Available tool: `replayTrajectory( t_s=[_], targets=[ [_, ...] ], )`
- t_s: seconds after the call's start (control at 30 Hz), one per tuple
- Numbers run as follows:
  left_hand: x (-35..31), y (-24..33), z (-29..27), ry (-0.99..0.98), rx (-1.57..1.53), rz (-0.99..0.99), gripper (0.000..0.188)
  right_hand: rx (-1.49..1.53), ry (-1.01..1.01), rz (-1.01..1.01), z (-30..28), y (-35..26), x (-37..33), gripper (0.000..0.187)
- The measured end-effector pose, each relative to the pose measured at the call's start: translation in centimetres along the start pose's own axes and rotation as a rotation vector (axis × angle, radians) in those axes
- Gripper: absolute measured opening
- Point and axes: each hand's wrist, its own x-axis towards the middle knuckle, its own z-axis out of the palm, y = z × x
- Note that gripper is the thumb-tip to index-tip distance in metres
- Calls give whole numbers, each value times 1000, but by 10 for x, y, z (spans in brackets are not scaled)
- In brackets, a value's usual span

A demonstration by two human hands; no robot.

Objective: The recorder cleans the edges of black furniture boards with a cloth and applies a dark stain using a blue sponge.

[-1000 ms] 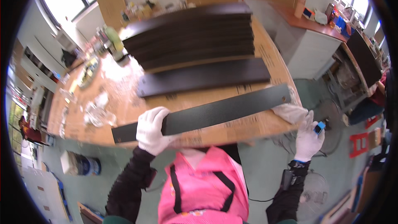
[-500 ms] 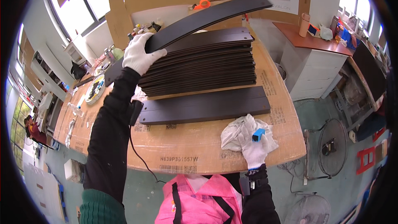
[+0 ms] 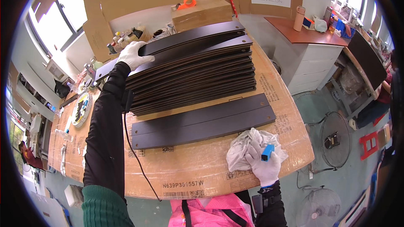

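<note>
My left hand [image 3: 134, 55], in a white glove, grips the left end of a long dark board [image 3: 193, 38]. That board lies low along the far side of a tall stack of similar dark boards [image 3: 202, 77], whose ends have small holes. It cannot be told whether it rests fully on the stack. My right hand [image 3: 265, 168], also gloved, is closed on a small blue block-like thing [image 3: 267, 153]. Beneath and around that hand lies a crumpled white rag [image 3: 237, 155]. Two dark boards [image 3: 202, 120] lie side by side in front of the stack.
Cardboard covers the table [image 3: 143, 180]. A cardboard box [image 3: 202, 13] with an orange tape roll [image 3: 186, 3] stands behind the stack, bottles [image 3: 124, 40] to its left. A round tray [image 3: 82, 109] sits at the left, and a black cable [image 3: 134, 155] crosses the front. Fans [image 3: 336, 141] stand right.
My left hand has lowered the raised board toward the top of the stack. The right hand stays at the rag with the blue thing. The whole view has shifted slightly.
</note>
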Motion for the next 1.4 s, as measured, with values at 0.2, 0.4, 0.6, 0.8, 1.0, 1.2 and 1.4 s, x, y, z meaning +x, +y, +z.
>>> replayTrajectory(
  t_s=[0.2,0.4,0.6,0.8,1.0,1.2,1.4],
  targets=[
    [4,0,20,-118,-167,-7,75,-68,-45,117,-20,-55,-11,50],
    [-5,16,21,402,-211,61,66,-32,-44,146,-14,-68,-8,45],
    [-156,169,52,-438,-31,514,84,-92,-146,136,-25,-73,-9,46],
    [-272,161,146,-136,167,247,98,-19,-155,160,-22,-67,-6,43],
    [-288,167,140,16,-118,-35,75,18,-177,159,-31,-74,-6,45],
    [-280,153,118,-9,-100,7,74,-5,-137,123,-14,-61,-17,74],
    [-274,167,107,-218,33,-81,71,-228,28,25,41,-22,-52,50]
  ],
)
